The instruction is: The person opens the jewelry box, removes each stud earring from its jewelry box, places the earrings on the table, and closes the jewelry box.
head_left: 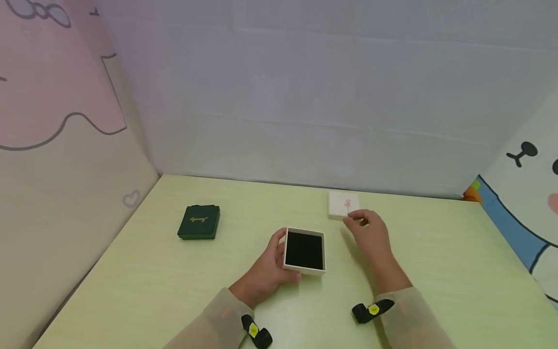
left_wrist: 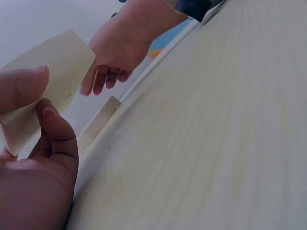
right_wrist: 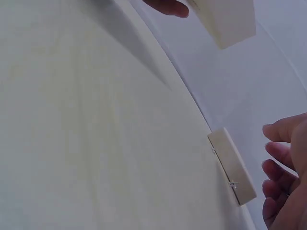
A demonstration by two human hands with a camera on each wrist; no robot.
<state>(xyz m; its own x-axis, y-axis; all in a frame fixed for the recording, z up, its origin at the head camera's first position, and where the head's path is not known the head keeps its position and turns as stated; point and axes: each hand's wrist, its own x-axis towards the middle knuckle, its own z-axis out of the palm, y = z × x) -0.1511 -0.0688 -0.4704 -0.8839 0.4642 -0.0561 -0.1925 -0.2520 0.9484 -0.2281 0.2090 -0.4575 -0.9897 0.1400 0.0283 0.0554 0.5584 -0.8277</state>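
My left hand holds a small white open-topped box with a black lining, raised off the table and tilted toward me. In the left wrist view its thumb presses on the box's side, with fingers curled beneath. A flat white square piece with a pink flower print, like a box lid, lies near the table's back edge. Just in front of and above it is my right hand, fingers loosely bent. A gap shows between these fingers and the lid in the right wrist view; nothing is between them.
At the left of the table lies a dark green square box with gold lettering. A pale cloth wall stands along the back edge. Printed panels border the left and right sides.
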